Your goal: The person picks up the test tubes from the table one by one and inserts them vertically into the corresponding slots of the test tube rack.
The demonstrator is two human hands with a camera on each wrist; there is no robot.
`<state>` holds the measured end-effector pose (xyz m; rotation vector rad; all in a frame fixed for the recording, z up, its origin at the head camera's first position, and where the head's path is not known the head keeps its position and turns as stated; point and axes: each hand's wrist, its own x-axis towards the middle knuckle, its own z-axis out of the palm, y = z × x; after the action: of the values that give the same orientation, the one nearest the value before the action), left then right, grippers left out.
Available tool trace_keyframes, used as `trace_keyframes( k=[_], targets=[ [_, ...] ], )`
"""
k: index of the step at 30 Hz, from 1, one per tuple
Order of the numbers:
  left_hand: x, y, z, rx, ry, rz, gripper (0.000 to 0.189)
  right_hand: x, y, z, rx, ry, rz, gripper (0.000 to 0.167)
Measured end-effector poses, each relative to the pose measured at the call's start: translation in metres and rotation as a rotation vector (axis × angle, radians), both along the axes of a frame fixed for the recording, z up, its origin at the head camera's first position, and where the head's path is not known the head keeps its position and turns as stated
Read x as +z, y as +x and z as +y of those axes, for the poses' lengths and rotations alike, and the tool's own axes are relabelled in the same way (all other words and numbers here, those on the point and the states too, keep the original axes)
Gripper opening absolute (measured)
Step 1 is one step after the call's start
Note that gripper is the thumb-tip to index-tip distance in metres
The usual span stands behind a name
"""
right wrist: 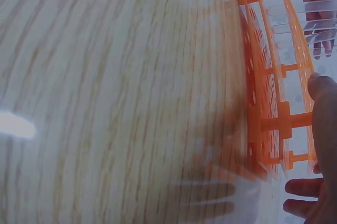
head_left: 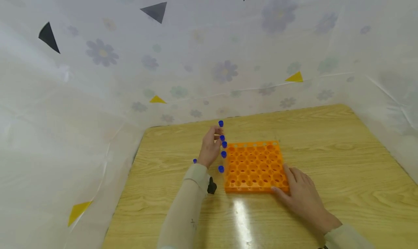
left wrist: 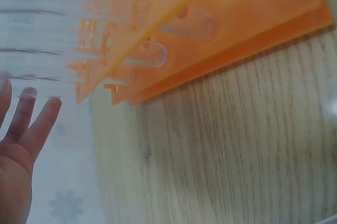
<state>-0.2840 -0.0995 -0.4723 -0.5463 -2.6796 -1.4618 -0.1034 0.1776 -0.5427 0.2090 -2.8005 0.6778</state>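
An orange test tube rack (head_left: 253, 166) stands on the wooden table. Along its left side several clear test tubes with blue caps (head_left: 223, 154) form a row. My left hand (head_left: 210, 146) is at the far end of this row, its fingers pinching a clear tube whose blue cap (head_left: 221, 123) rises beyond the others. In the left wrist view, tube bottoms (left wrist: 157, 54) show through the rack, and the fingers are partly cut off at the edge. My right hand (head_left: 300, 191) grips the rack's near right corner, thumb on the front edge and fingers along the right side.
Another blue cap (head_left: 195, 161) shows left of my left forearm; what it sits on is mostly hidden. A black wrist device (head_left: 211, 186) hangs by the left cuff. White flowered sheeting (head_left: 225, 71) with dark and yellow triangles surrounds the table (head_left: 343, 151).
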Motion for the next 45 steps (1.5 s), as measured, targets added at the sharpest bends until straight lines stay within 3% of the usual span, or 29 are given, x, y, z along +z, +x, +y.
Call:
trace_keyframes(
  k=[6, 15, 31, 45],
  targets=[
    [-0.005, -0.001, 0.000, -0.035, -0.035, 0.009, 0.032, 0.002, 0.000, 0.000, -0.010, -0.005, -0.047, 0.088],
    [-0.017, -0.001, 0.000, -0.021, -0.028, 0.015, 0.030, 0.001, 0.000, 0.000, -0.012, -0.008, -0.053, 0.088],
    [-0.019, 0.003, 0.001, 0.000, 0.032, -0.081, 0.034, 0.000, 0.001, -0.001, -0.008, -0.008, -0.010, 0.086],
    [-0.026, 0.005, -0.002, 0.003, -0.006, -0.085, 0.026, 0.000, 0.000, -0.001, -0.019, -0.012, -0.059, 0.089]
  ],
)
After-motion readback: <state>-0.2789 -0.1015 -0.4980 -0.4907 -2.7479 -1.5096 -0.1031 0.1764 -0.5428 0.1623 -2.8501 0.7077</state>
